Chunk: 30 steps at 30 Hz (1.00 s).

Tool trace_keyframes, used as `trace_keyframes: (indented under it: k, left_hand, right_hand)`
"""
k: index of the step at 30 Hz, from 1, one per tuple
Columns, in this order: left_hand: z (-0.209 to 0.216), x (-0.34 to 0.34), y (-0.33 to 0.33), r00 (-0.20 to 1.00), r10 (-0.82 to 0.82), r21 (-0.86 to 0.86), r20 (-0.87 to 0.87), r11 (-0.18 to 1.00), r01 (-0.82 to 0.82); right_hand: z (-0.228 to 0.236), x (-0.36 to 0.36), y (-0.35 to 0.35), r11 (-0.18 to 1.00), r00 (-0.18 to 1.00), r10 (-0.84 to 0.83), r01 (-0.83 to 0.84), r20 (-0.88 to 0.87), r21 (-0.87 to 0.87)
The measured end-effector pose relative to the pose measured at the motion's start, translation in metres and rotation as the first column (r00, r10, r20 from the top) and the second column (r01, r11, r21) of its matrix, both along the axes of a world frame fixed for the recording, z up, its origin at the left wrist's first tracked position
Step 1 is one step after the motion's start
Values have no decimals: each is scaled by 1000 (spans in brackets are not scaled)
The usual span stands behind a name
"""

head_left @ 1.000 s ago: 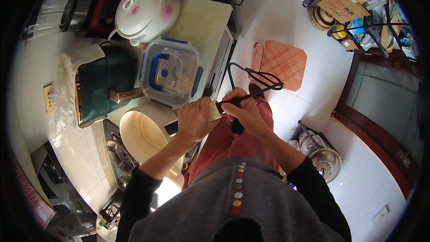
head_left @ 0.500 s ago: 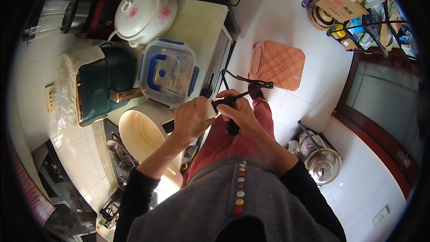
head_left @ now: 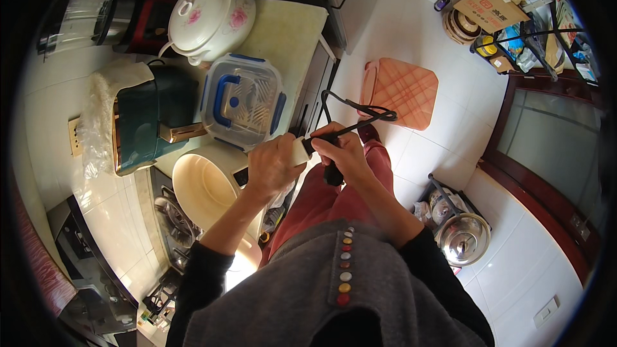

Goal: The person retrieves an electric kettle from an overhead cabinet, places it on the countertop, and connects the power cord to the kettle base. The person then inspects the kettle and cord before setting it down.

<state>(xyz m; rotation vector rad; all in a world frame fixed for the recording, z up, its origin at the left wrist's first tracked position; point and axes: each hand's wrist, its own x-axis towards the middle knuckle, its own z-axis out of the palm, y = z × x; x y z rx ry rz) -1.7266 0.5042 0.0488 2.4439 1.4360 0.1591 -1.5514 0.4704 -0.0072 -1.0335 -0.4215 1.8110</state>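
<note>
My left hand (head_left: 273, 166) is wrapped round the cream handle (head_left: 299, 152) of a deep cream pot (head_left: 200, 186), which stands tilted on the left with its inside showing. At the handle's end, my right hand (head_left: 342, 153) pinches a black plug connector on a black power cord (head_left: 360, 123). The connector meets the handle's end; whether it is seated cannot be made out. The cord loops out beyond my right hand, and another black piece (head_left: 332, 175) hangs below its fingers.
A clear lidded box (head_left: 247, 99) with blue clips, a white flowered pot (head_left: 209, 19) and a dark green appliance (head_left: 154, 119) stand on the counter (head_left: 289, 32). A pink folding stool (head_left: 405, 93) is on the floor. A rack with a metal lid (head_left: 463, 238) stands at right.
The fingers of my right hand have shifted on the connector, and less of its black body shows by the handle. The cord loop has moved slightly right.
</note>
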Motion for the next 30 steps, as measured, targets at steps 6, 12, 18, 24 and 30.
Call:
trace_keyframes:
  k: [6, 12, 18, 24, 30]
  left_hand:
    - [-1, 1, 1, 1000, 6, 1, -3, 1000, -6]
    - [-1, -1, 1, 1000, 2, -8, 15, 1000, -2]
    - [-3, -2, 0, 1000, 3, -14, 20, 1000, -3]
    - [-4, -4, -1, 1000, -3, -25, 19, 1000, 3]
    - [-7, -4, -2, 1000, -7, -9, 20, 1000, 8]
  right_hand:
    - [0, 5, -3, 998, 997, 64, -63, 42, -26]
    - [-12, 15, -16, 982, 977, 188, -187, 96, -23]
    - [-5, 31, -34, 958, 982, 186, -190, -42, -216]
    - [5, 35, -36, 940, 952, 301, -289, 44, -181]
    - [16, 27, -37, 977, 974, 199, -188, 108, -104]
